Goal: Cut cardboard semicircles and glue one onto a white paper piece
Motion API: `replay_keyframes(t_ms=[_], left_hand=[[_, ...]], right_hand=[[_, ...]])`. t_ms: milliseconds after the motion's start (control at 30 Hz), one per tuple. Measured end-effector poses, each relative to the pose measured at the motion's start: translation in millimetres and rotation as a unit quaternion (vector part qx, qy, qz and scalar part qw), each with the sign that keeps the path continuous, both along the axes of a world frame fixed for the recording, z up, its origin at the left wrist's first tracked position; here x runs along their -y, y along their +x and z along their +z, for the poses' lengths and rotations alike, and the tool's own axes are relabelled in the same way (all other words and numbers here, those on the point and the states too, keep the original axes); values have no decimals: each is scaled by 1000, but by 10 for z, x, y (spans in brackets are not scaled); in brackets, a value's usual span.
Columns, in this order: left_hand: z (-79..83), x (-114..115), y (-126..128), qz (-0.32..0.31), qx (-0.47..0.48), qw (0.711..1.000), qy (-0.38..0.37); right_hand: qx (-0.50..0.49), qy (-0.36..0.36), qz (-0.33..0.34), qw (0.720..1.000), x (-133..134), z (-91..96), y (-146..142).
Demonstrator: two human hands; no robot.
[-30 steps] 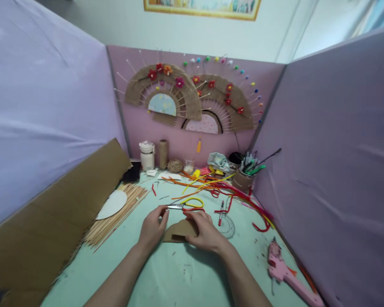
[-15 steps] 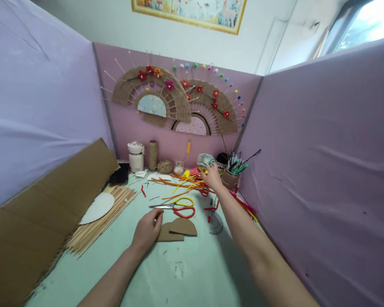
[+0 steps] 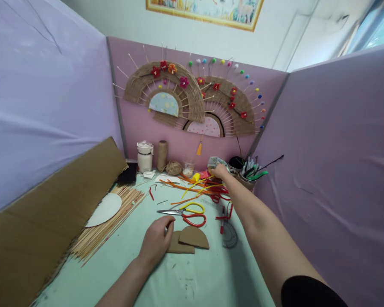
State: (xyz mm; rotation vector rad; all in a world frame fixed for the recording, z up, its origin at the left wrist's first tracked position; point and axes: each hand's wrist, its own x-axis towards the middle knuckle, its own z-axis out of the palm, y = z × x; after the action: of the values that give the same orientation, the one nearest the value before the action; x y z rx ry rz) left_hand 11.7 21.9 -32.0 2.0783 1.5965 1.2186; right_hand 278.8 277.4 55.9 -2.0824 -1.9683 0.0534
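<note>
My left hand (image 3: 157, 238) rests on the table with its fingers curled and thumb close to them; nothing shows in it. It lies against the left edge of two overlapping half-round cardboard pieces (image 3: 194, 237), just below the scissors (image 3: 180, 212) with one yellow and one red handle. At the back, my right hand (image 3: 220, 171) reaches to a crumpled patterned cloth (image 3: 216, 161). Its fingertips are hidden, so any grip is unclear. Orange and yellow pipe cleaners (image 3: 182, 186) lie in front of and left of it. A red marker (image 3: 222, 221) and a clear protractor (image 3: 229, 235) lie nearer me.
Left, a large cardboard sheet (image 3: 57, 217) leans over thin sticks (image 3: 110, 224) and a white oval piece (image 3: 106, 209). Along the back stand a white jar (image 3: 145, 157), twine spool (image 3: 162, 155), twine ball (image 3: 173, 168) and pen holder (image 3: 247, 181). Decorated fans (image 3: 192, 96) hang on the partition.
My right hand has gone slightly deeper toward the cloth, its fingers now less visible. The whole view has shifted, so things appear further right. My left hand stays beside the cardboard pieces.
</note>
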Motion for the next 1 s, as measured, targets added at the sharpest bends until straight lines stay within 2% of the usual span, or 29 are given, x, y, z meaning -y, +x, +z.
replay_keyframes(t_ms=[133,267,367,433,500,567,633,700,733,800,867,900,933,1000], left_hand=[[40,15,11,-2,13,1000,-4],[53,24,14,-2,36,999,-7],[63,29,19,3,63,998,-7],[77,28,24,9,83,996,-11],[94,17,24,19,112,993,-12],[115,-9,11,39,162,986,-13],[142,-47,-19,65,235,970,-20],[179,-75,-57,67,324,942,-46],[201,-77,-75,45,375,923,-71],[249,-47,-95,-44,481,861,-159],[290,14,-96,-129,559,772,-273],[305,44,-96,-149,580,734,-319],[316,65,-102,-153,593,710,-347],[333,63,-150,-137,616,690,-355]], right_hand=[[-41,123,-10,992,125,76,7],[-81,253,35,963,347,231,-20],[-160,380,109,905,650,335,-119],[-208,422,152,869,965,381,-234],[-272,435,170,841,1366,394,-381],[-371,413,179,812,1805,356,-546],[-484,342,181,785,2211,250,-717],[-576,223,168,768,2519,81,-890],[-608,156,173,759,2626,-17,-976],[-643,37,184,742,2751,-207,-1135],[-657,-33,186,730,2786,-345,-1258],[-664,-52,193,721,2784,-384,-1297],[-671,-58,202,711,2776,-403,-1318],[-686,-26,217,693,2754,-393,-1298]])
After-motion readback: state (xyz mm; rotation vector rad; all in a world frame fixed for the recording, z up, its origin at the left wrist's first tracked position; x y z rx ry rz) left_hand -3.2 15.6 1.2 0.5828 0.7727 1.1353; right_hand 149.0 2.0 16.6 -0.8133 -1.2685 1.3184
